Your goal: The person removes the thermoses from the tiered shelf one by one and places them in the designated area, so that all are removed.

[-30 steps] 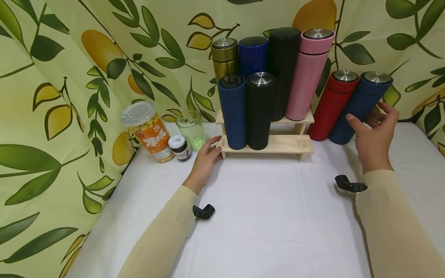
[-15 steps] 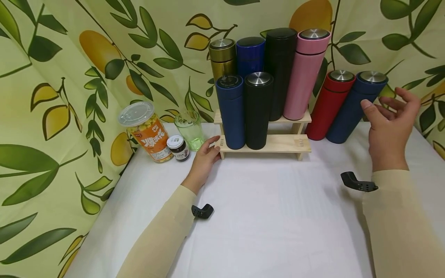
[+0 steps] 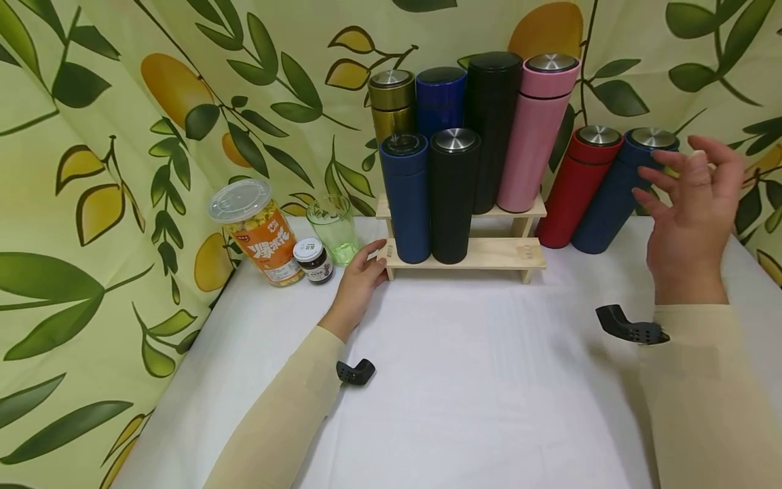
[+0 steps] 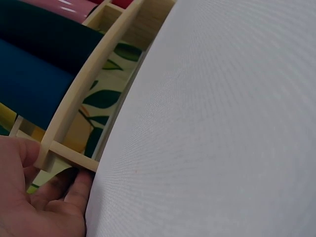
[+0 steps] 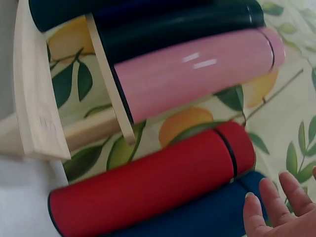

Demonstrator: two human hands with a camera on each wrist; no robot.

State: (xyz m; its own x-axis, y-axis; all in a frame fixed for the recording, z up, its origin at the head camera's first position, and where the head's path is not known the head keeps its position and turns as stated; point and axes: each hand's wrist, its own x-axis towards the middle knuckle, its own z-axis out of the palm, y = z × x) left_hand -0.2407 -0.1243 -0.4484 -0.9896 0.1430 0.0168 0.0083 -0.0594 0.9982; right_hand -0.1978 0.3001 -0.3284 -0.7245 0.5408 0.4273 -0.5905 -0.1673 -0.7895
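At the left end of a two-tier wooden stand (image 3: 497,252), my left hand (image 3: 357,282) holds the lower board; in the left wrist view its fingers curl by the stand's leg. My right hand (image 3: 693,231) is raised with loosely spread, bent fingers and holds nothing. Its fingertips overlap the upper part of a blue thermos (image 3: 611,204), which leans beside a red thermos (image 3: 577,193) right of the stand. On the lower tier stand another blue thermos (image 3: 408,204) and a black thermos (image 3: 453,204). The upper tier bears gold (image 3: 393,115), bright blue (image 3: 441,102), tall black (image 3: 491,129) and pink (image 3: 537,149) thermoses.
Left of the stand are a lidded plastic tub of yellow snacks (image 3: 263,234), a small dark jar with a white lid (image 3: 314,261) and a green glass (image 3: 334,231). A leaf-patterned cloth (image 3: 256,88) hangs behind the white tabletop (image 3: 476,380).
My right hand has let go of the right-hand blue thermos, moved right and turned, its fingers now pointing up and left. My left hand stays at the stand's end.
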